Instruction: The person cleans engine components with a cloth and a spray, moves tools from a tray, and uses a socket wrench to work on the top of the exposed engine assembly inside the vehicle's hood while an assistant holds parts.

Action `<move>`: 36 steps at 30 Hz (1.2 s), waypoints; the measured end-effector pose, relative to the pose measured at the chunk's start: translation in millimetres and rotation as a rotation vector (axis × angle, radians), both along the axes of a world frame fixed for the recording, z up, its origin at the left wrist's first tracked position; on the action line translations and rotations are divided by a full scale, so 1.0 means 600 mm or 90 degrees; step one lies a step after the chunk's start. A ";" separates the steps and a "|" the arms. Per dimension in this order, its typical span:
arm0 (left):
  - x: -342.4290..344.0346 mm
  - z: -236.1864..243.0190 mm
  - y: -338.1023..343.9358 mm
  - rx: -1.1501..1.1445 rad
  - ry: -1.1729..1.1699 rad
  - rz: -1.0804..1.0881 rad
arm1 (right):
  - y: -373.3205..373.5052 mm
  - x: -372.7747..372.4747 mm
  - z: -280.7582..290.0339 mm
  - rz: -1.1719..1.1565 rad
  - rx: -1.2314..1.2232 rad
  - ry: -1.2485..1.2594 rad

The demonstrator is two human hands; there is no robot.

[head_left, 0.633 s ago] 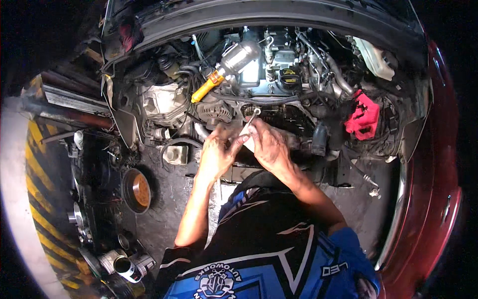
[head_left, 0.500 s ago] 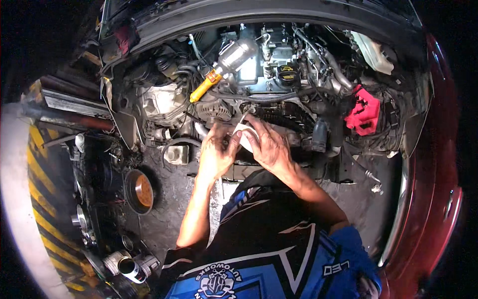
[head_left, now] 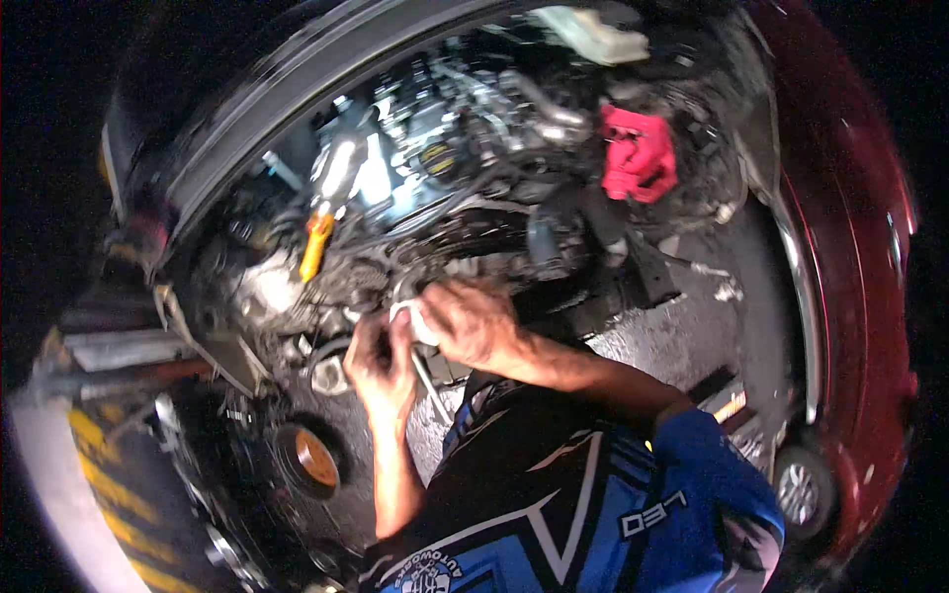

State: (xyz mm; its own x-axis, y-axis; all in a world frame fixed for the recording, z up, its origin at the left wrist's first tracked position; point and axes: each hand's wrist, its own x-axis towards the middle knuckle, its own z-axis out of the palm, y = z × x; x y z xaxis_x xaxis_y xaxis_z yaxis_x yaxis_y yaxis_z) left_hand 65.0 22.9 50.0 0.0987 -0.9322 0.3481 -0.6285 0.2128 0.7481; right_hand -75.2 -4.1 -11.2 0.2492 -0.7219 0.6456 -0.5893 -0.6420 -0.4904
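Close in front of my body, at the near side of the engine bay, both hands meet around a small white piece (head_left: 419, 324), perhaps cloth or paper; blur hides its exact kind. My left hand (head_left: 380, 358) is closed at its left side, with the thumb raised against it. From the right, my right hand (head_left: 473, 322) curls its fingers over the piece. A thin pale rod (head_left: 431, 387) slants down from between the hands toward my shirt. Whether rod and white piece are joined, I cannot tell.
A work light with a yellow handle (head_left: 316, 245) lies across the engine (head_left: 415, 128). To the right sits a pink-red plastic part (head_left: 638, 155). Lower left, a round pan (head_left: 308, 461) holds something orange-brown. A red car panel (head_left: 840, 247) stands along the right.
My view has tilted and shifted, so the engine bay appears slanted. Both hands have come closer to my body, still on the white piece. The rod now points toward me.
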 end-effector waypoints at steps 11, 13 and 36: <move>0.022 0.145 0.001 -0.137 0.159 0.286 | 0.000 -0.306 -0.004 -0.354 0.326 -0.592; 0.011 0.127 -0.008 -0.075 0.182 0.170 | -0.072 -0.414 -0.044 -0.446 0.201 -0.447; -0.193 0.006 0.008 0.185 0.325 -0.010 | 0.081 -0.172 0.052 -0.087 0.037 -0.132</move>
State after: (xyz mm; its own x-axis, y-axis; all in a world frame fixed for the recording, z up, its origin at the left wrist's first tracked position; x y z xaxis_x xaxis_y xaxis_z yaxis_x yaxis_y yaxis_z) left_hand -51.1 27.7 53.6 0.1714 -0.9852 -0.0097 -0.1718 -0.0396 0.9843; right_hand -178.6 44.6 19.8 0.0134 -0.7774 0.6289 -0.5517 -0.5303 -0.6437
